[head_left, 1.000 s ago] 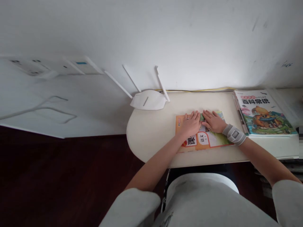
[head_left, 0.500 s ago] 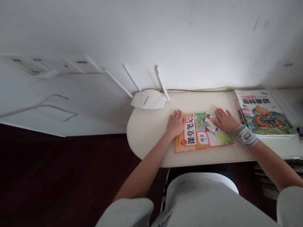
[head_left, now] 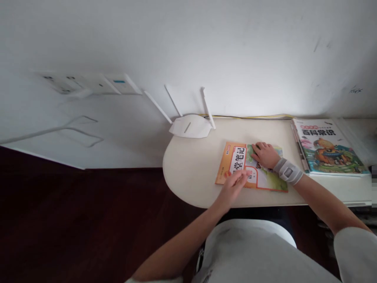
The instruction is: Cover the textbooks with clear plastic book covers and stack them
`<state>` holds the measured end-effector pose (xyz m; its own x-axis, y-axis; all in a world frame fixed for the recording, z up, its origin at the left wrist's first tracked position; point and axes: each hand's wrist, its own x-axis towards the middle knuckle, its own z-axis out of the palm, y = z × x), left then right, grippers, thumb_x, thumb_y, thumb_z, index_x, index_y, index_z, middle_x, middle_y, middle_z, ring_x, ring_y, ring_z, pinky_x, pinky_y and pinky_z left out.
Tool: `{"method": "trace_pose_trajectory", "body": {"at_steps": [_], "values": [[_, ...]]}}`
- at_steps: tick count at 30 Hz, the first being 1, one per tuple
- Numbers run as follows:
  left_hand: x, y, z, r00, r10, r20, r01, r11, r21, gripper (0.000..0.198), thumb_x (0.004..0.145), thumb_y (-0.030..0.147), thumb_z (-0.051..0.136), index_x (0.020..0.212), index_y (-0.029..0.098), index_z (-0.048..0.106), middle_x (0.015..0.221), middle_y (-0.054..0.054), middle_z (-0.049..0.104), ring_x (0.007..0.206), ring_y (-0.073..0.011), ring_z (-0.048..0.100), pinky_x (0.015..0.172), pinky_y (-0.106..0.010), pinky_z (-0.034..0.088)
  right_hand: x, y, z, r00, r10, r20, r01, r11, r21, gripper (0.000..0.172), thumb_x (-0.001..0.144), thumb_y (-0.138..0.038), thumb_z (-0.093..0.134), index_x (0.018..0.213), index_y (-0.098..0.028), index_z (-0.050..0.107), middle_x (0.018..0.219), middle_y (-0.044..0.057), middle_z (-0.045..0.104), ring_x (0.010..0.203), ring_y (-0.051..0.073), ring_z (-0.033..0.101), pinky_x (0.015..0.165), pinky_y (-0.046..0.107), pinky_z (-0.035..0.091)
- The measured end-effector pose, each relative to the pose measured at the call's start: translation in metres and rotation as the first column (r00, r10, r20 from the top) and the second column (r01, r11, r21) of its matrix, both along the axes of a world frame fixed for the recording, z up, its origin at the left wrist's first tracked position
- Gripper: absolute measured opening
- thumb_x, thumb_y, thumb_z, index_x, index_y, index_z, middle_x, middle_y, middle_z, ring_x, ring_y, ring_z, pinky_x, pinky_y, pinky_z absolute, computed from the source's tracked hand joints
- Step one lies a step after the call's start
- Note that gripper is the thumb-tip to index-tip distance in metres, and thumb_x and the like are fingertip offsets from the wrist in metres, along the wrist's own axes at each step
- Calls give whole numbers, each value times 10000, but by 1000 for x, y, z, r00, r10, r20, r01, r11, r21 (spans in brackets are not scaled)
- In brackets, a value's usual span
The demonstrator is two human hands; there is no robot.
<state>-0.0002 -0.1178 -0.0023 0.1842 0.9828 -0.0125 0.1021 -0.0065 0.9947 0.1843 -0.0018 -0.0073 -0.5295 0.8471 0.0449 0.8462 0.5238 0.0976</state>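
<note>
An orange and green book (head_left: 224, 165) lies flat on the white table (head_left: 188, 169), its cover up. My left hand (head_left: 235, 185) is over the lower middle of the book, fingers bent and drawn together, with nothing visible between them. On the upper right part of the cover rests my right hand (head_left: 266, 155), its fingers spread a little and curved. A grey band with a small square face wraps my right wrist. Part of the cover's print is hidden by both hands.
A white router (head_left: 191, 126) with raised antennas stands at the table's back left. Several stacked books (head_left: 330, 147) lie to the right. Yellow and black cables run along the wall. Wall sockets (head_left: 97, 83) are at the left.
My left hand has left the book's left edge and come right and nearer to me, its fingers drawing together. My right hand has shifted left over the cover. The book is turned slightly.
</note>
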Motion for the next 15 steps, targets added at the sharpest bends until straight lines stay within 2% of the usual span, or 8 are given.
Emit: {"method": "trace_pose_trajectory", "body": {"at_steps": [1,3,5,7,8,10,15], "values": [[0,-14,-4,987,59,146,-38,989,-144,274,799,403,561,920,183,671,1012,-87,651,1012,-245,582,928,-402,431,-1,-8,2,998,-66,18,66,998,20,492,925,-442,356,1267,-106,467,1177,168,537,1060,271,489,851,388,402],[-4,-33,-11,905,279,322,-166,927,-337,237,725,336,650,908,185,656,1006,-65,642,1024,-224,570,941,-384,425,-2,-26,6,981,-188,50,186,982,41,459,912,-441,388,1172,-87,521,1075,168,562,985,272,512,761,374,439],[-10,-40,-15,774,501,387,-334,843,-422,277,691,271,679,954,208,619,1088,-50,608,1109,-202,524,976,-356,404,-2,-44,8,961,-266,74,265,964,32,415,910,-426,401,1077,-79,556,1009,163,562,938,260,520,673,333,454],[-16,-37,-14,661,620,422,-431,775,-463,295,701,229,674,981,223,581,1163,-50,569,1173,-185,484,995,-331,394,0,-60,8,951,-298,85,298,955,14,378,913,-404,401,1024,-82,566,983,158,552,908,240,523,598,287,448],[-18,-34,-12,628,643,439,-440,758,-481,300,706,209,671,986,222,567,1180,-57,559,1184,-182,479,999,-323,394,1,-66,7,948,-306,84,306,952,12,364,915,-394,400,1009,-85,567,977,155,548,897,231,524,572,271,440],[-19,-28,-6,611,639,467,-403,759,-511,326,702,175,677,997,210,542,1179,-77,564,1164,-190,505,988,-331,411,5,-75,4,943,-324,68,324,946,25,343,917,-376,399,999,-89,568,969,147,544,884,221,526,544,253,428],[1,-18,6,693,536,483,-320,828,-460,507,667,213,730,1111,226,485,1208,-87,569,1096,-222,558,855,-341,491,20,-81,-5,930,-368,-27,369,927,63,315,922,-326,381,1072,-121,567,986,129,552,914,219,527,577,257,427]]}}
